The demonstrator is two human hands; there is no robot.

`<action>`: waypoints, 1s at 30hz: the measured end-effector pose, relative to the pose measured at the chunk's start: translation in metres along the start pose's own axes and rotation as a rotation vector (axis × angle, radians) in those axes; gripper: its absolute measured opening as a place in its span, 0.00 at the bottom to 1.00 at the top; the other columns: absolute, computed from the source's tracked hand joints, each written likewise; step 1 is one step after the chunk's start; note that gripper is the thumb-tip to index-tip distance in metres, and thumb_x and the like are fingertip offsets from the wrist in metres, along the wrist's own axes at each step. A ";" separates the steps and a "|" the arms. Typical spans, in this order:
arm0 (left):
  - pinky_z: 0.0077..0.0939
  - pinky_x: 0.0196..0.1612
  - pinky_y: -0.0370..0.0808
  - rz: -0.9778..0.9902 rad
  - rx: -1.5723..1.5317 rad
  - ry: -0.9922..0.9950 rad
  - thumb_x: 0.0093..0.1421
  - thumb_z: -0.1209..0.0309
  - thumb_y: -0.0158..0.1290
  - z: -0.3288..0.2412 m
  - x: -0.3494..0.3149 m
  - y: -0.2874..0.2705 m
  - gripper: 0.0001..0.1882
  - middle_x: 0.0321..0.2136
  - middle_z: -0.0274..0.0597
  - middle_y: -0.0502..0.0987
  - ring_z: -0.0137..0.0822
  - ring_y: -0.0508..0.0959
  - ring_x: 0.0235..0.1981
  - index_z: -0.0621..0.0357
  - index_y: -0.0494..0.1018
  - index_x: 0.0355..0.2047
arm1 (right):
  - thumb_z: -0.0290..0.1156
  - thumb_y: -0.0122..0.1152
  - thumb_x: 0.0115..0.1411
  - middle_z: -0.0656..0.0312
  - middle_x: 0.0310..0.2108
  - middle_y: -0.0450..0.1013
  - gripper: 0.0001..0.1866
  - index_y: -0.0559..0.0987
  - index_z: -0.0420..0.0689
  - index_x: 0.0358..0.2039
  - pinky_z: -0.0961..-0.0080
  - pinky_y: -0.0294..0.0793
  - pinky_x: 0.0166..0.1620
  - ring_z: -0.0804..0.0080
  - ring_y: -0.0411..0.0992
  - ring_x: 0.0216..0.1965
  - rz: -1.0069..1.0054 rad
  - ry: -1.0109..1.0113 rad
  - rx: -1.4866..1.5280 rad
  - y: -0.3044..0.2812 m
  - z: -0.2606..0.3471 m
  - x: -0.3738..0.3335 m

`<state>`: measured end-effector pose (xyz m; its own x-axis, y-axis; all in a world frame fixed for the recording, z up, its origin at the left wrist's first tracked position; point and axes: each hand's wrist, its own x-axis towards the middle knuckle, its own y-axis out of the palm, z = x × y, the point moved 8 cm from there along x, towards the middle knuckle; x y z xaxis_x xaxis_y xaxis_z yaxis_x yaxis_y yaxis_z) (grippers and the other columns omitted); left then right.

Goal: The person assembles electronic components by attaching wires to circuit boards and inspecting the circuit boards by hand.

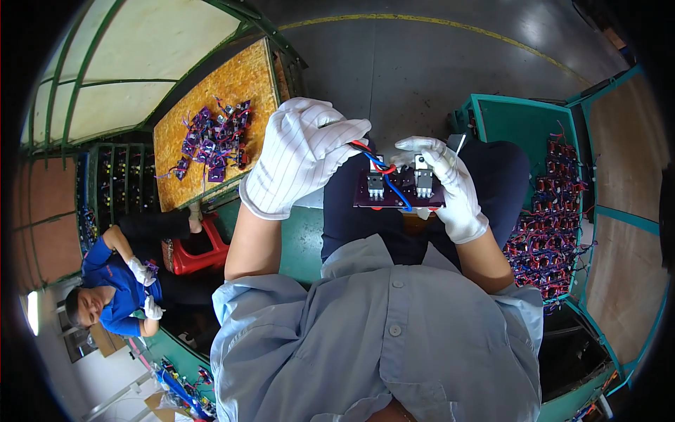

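Note:
In front of my lap is a dark purple circuit board [387,199] with two black transistors on silvery heat sinks standing on it. My right hand [457,197], in a white glove, grips the board at its right edge, with the thumb underneath and fingers over the far side. Red, blue and black wires [383,167] rise from the board toward the left. Their upper ends run into the closed fingers of my left hand [299,158], which wears a white striped glove. The left fingertips hide the wire ends.
On my left, a heap of similar boards [216,141] lies on a yellowish wooden table [246,77]. To my right, a green-framed rack [520,109] holds rows of wired boards [541,232]. A person in blue [116,288] works at lower left, near a red stool [204,250].

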<state>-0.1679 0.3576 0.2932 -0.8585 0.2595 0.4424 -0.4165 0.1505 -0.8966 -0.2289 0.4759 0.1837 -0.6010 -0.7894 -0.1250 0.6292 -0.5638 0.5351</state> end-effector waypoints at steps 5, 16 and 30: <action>0.32 0.38 0.66 0.001 -0.056 -0.015 0.48 0.62 0.50 0.005 -0.003 0.001 0.11 0.27 0.31 0.73 0.39 0.72 0.32 0.46 0.74 0.33 | 0.38 0.44 0.59 0.55 0.34 0.72 0.17 0.70 0.38 0.40 0.81 0.64 0.44 0.72 0.70 0.38 -0.015 0.035 0.042 0.000 -0.005 0.003; 0.32 0.38 0.66 0.142 -0.478 -0.074 0.46 0.64 0.54 0.013 -0.008 0.008 0.11 0.23 0.35 0.73 0.41 0.70 0.31 0.52 0.74 0.31 | 0.31 0.60 0.44 0.58 0.29 0.70 0.17 0.72 0.46 0.37 0.76 0.70 0.30 0.66 0.69 0.30 -0.008 -0.620 -1.169 0.017 0.051 0.010; 0.33 0.36 0.67 -0.106 -0.454 0.012 0.44 0.65 0.53 0.012 0.004 0.031 0.07 0.20 0.37 0.70 0.40 0.71 0.27 0.53 0.71 0.22 | 0.47 0.57 0.49 0.61 0.11 0.63 0.21 0.69 0.39 0.17 0.78 0.61 0.21 0.74 0.61 0.13 0.394 0.047 -0.891 0.037 0.004 0.043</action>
<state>-0.1882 0.3515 0.2670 -0.8135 0.2309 0.5337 -0.3265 0.5781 -0.7478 -0.2337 0.4216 0.2017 -0.2595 -0.9587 -0.1162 0.9348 -0.2192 -0.2795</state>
